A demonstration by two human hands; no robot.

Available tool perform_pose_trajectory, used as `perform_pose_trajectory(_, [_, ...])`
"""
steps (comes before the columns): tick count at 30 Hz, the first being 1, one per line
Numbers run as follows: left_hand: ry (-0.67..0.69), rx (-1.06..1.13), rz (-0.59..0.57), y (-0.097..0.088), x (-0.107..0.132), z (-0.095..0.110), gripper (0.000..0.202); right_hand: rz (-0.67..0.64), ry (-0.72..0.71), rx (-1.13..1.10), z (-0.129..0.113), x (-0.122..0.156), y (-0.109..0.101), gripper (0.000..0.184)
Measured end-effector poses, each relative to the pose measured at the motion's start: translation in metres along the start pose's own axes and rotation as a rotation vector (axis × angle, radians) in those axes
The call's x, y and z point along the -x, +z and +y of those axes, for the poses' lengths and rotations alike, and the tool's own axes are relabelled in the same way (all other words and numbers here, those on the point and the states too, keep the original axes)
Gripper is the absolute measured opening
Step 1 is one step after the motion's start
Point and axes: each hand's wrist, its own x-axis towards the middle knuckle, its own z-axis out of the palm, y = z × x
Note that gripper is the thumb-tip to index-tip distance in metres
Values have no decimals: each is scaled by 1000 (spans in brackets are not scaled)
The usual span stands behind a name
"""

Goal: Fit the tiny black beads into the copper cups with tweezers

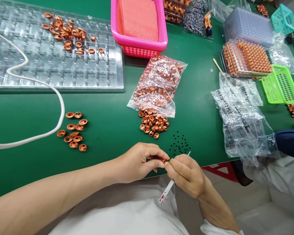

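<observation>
My left hand [142, 161] is closed, thumb and fingers pinching a small copper-coloured part [164, 160] near the table's front edge. My right hand [187, 174] meets it there, its fingertips touching the same part. Across the right palm lie white tweezers [167, 191] with red marks on the broad end; their pointed tip sticks out beyond the knuckles. The fingers hide most of the part. Just beyond the right hand, tiny black pieces [180, 143] are scattered. A pile of small copper-coloured cups [153, 124] spills from a clear plastic bag [159, 81].
Larger copper-coloured rings [73, 135] lie on the green table [107, 111] at left. Behind them, a clear tray [34, 65] bears more rings, and a white cable [60, 107] curves across. A pink basket [139, 42] holds red foam. Plastic bags [245, 120] and a green basket [281, 85] stand right.
</observation>
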Motion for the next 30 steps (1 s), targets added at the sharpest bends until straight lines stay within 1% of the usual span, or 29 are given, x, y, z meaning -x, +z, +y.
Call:
perform_pose_trajectory(2, [-19,0,-4,0,0,0,19,38,-86,17,2,-8,-5,31])
perform_pose_trajectory(5, [-39,12,-7,0,-1,0,18,56,-111,30,4,-14,-8,29])
perform_pose_trajectory(9, [-45,50,-11,0,-1,-1,18,60,-92,-29,5,-16,-8,27])
perform_pose_trajectory(14, [-73,104,-25,-1,-2,3,19,36,-22,-80,5,-16,-8,30])
perform_pose_trajectory(19, [-96,176,8,0,-2,2,19,113,-15,-54,5,-7,-3,34])
perform_pose_trajectory(22, [-98,208,33,2,-2,0,19,141,33,-61,3,-4,0,38])
perform_pose_trajectory(24, [-101,211,37,2,-1,-1,19,179,72,-104,0,-4,0,39])
perform_pose_trajectory(27, [-120,220,36,3,-2,-1,21,302,179,-176,-7,-7,-3,38])
perform_pose_trajectory(30, [-147,254,39,3,-3,-1,24,448,332,-203,-11,-6,-8,30])
